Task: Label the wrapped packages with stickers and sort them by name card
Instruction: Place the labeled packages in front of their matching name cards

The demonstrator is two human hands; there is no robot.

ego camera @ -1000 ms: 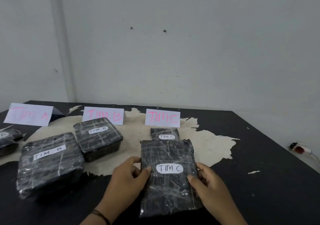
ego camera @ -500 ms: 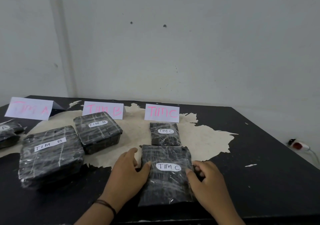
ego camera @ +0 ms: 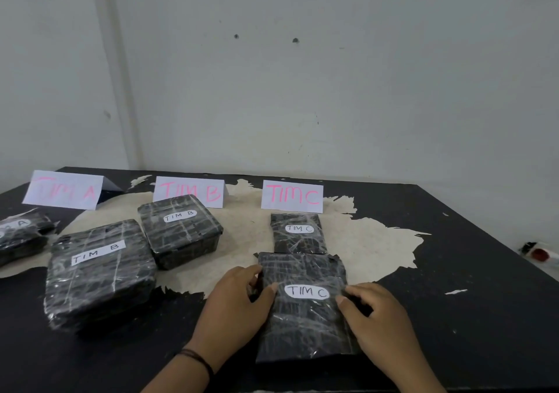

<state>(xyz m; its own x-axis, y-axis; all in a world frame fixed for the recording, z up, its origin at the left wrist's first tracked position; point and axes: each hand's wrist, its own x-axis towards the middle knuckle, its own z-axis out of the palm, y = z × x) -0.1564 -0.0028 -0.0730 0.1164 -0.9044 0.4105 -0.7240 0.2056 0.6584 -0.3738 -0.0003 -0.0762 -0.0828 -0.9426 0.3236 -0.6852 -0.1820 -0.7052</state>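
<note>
Black table (ego camera: pixel 453 256): at the left edge a package (ego camera: pixel 21 237) is cut off, its label half unreadable; my left hand (ego camera: pixel 233 308) and right hand (ego camera: pixel 381 323) grip the "TIM C" package (ego camera: pixel 302 326) at its sides

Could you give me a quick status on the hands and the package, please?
Left hand and right hand grip the TIM C package by its sides. It sits before the smaller TIM C package. Nothing obstructing.

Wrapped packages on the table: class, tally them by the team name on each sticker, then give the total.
TIM A packages: 1
TIM B packages: 2
TIM C packages: 2
Total: 5
</note>
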